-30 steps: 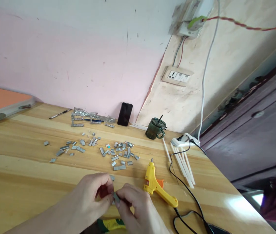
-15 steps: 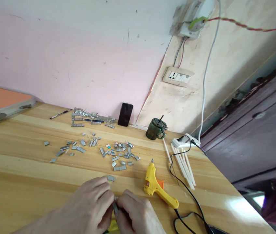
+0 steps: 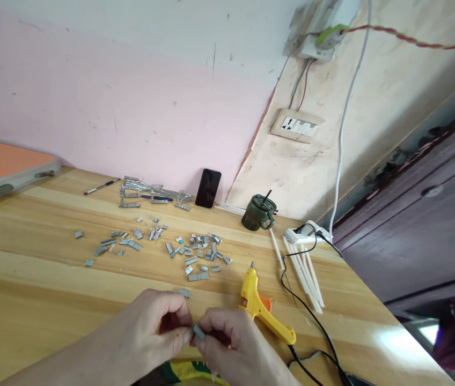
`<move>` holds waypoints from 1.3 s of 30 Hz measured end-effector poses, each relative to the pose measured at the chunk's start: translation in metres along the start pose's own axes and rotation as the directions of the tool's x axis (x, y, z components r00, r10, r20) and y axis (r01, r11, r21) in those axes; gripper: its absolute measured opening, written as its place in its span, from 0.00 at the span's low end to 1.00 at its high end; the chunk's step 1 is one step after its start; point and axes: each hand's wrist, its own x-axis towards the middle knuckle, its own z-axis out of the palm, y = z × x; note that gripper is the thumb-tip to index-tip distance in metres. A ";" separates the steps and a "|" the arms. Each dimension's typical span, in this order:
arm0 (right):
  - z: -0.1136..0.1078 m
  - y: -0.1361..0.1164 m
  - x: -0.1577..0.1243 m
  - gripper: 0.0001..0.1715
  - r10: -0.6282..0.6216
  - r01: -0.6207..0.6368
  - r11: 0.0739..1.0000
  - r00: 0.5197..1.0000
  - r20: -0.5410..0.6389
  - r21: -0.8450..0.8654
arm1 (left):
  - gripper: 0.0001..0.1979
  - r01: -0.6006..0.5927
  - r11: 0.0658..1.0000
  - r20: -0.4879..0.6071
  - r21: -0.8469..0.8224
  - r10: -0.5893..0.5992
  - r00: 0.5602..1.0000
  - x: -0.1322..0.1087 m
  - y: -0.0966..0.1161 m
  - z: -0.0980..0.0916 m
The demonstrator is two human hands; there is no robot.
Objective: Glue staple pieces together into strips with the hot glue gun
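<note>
My left hand [image 3: 151, 329] and my right hand [image 3: 235, 346] meet at the near edge of the wooden table [image 3: 30, 284]. Both pinch a small grey block of staples [image 3: 198, 332] between thumbs and fingertips. One loose staple block [image 3: 184, 292] lies just beyond my left fingers. Further back, several staple blocks [image 3: 195, 252] are scattered across the table. A yellow glue gun [image 3: 262, 308] lies right of my right hand, nozzle pointing away. Below my hands a yellow and green object [image 3: 189, 371] shows partly.
A black cord [image 3: 303, 305] runs from the glue gun to a white power strip [image 3: 303, 234]. White glue sticks [image 3: 306, 273], a dark green cup [image 3: 257, 213], a black phone [image 3: 207, 188] against the wall, a pen [image 3: 101, 186] and staple strips [image 3: 147, 193] lie behind. An orange board [image 3: 2, 163] is at left.
My hands lowered toward me half a second ago, then rose again with fingers pinched on the staple block. The view shifted slightly.
</note>
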 end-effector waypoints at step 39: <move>-0.006 0.016 0.011 0.19 -0.153 -0.296 0.466 0.901 0.405 0.834 | 0.14 -0.100 0.960 0.005 0.263 0.102 0.995 -0.009 -0.002 -0.015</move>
